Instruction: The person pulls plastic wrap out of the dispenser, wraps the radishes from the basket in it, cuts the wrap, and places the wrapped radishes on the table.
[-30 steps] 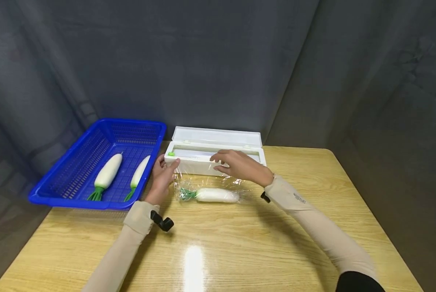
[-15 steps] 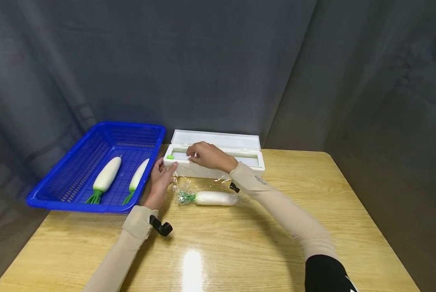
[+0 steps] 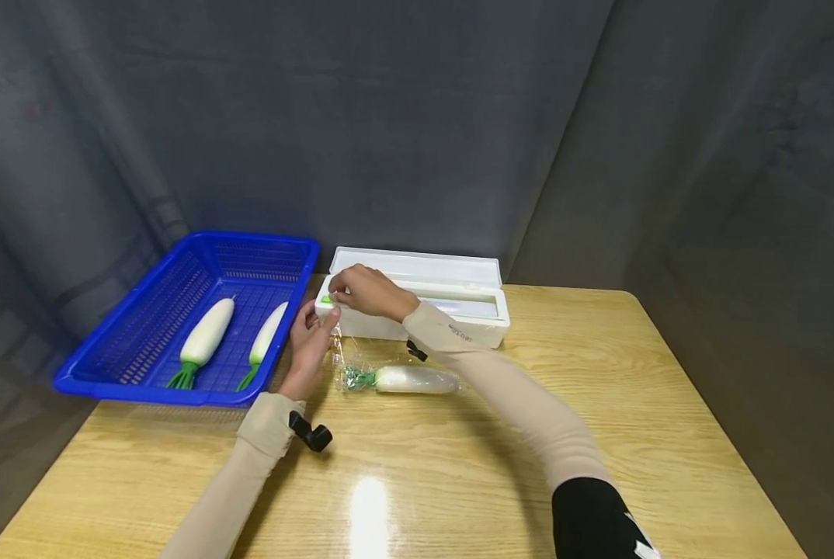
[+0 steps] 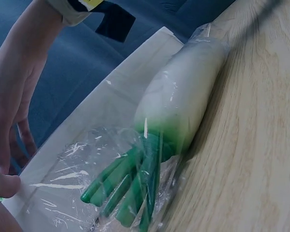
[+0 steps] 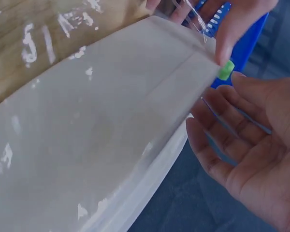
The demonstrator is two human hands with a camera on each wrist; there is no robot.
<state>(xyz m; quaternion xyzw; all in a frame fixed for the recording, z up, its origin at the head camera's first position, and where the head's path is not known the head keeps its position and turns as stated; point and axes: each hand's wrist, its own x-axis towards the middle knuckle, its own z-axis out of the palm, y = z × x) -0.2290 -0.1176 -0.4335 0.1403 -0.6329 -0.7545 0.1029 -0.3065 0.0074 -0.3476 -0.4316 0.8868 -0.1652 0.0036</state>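
My left hand grips the left end of a white cling film dispenser, its thumb on the front edge. The lid stands raised at the back. My right hand reaches over the top, thumb tip right at the green slide cutter, its other fingers loosely bent. Clear film hangs from the dispenser's front edge and lies around a white radish with green stalks. The radish lies on the table just before the dispenser.
A blue plastic basket stands left of the dispenser, holding two more white radishes, one in the middle and another near its right wall. Dark grey curtains enclose the wooden table behind and at the sides.
My right hand has moved left along the dispenser's top, from over its middle to the green slide cutter at the left end. The left hand keeps its grip; the radish lies as before.
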